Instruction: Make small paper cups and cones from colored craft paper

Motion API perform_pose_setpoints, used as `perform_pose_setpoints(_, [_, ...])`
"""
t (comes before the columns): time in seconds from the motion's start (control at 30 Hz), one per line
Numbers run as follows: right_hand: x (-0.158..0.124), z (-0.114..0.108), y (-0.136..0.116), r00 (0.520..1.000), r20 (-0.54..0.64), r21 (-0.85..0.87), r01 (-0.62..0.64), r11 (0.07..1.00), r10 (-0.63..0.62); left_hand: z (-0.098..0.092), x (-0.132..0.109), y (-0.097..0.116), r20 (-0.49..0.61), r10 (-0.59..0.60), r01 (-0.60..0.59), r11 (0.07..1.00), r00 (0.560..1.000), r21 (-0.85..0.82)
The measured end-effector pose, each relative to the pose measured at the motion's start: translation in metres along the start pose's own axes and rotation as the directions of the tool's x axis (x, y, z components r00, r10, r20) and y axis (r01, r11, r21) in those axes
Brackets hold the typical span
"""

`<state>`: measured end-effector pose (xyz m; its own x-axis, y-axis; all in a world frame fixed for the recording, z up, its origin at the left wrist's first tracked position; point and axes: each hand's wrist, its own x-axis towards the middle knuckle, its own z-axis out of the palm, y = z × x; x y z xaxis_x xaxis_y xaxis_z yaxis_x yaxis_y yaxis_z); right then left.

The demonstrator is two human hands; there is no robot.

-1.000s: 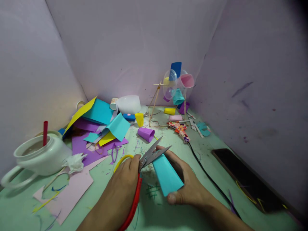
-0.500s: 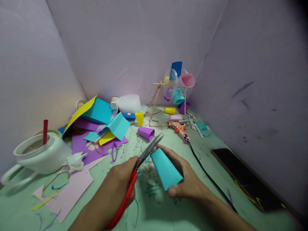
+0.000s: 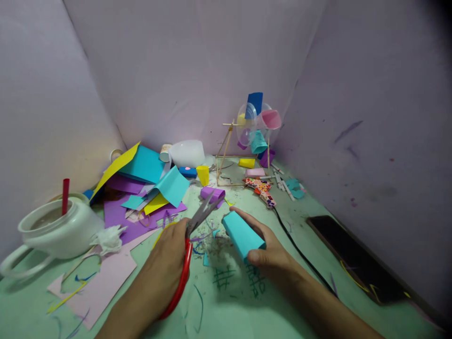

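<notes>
My left hand (image 3: pixel 169 259) is closed around red-handled scissors (image 3: pixel 187 263), whose blades stand slightly apart and point away from me. In my right hand (image 3: pixel 268 249) is a light blue paper cup (image 3: pixel 243 234), tapered and held on its side between thumb and fingers. The blades are to the left of the cup and do not touch it. A purple paper cup (image 3: pixel 213 194) lies just beyond the scissors' tips. Small paper scraps (image 3: pixel 206 259) and dark crumbs are strewn on the green table below.
At left are a white teapot (image 3: pixel 60 230), pink paper (image 3: pixel 102 287) and piled coloured sheets (image 3: pixel 144 165). Behind stands a stick frame (image 3: pixel 228 150) bearing a wheel of cups (image 3: pixel 259 120). A patterned glue gun (image 3: pixel 261 189), its black cord, markers (image 3: pixel 284 183) and a phone (image 3: pixel 353 254) are at right.
The scissors have moved left, away from the cup's end, and their blades have opened a little. The light blue cup has tilted flatter in my right hand.
</notes>
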<state>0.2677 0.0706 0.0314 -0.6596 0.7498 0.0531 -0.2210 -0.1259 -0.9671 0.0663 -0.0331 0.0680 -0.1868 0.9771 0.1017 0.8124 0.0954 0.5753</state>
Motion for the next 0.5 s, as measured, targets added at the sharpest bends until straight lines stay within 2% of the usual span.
perform_pose_setpoints(0.13, [-0.001, 0.005, 0.000, 0.997, -0.002, -0.013, 0.073, 0.997, -0.073, 0.006, -0.005, 0.010, 0.114, 0.023, -0.023, 1.000, 0.993, -0.002])
perform_pose_setpoints(0.37, [-0.002, 0.009, -0.005, 0.992, 0.067, -0.118, 0.117, 0.986, -0.109, 0.011, -0.005, 0.015, 0.131, 0.024, -0.035, 0.996, 0.991, 0.080])
perform_pose_setpoints(0.5, [-0.003, 0.009, -0.007, 0.990, 0.090, -0.165, 0.121, 0.979, -0.107, 0.010, -0.004, 0.020, 0.165, -0.031, 0.020, 0.997, 0.986, 0.072])
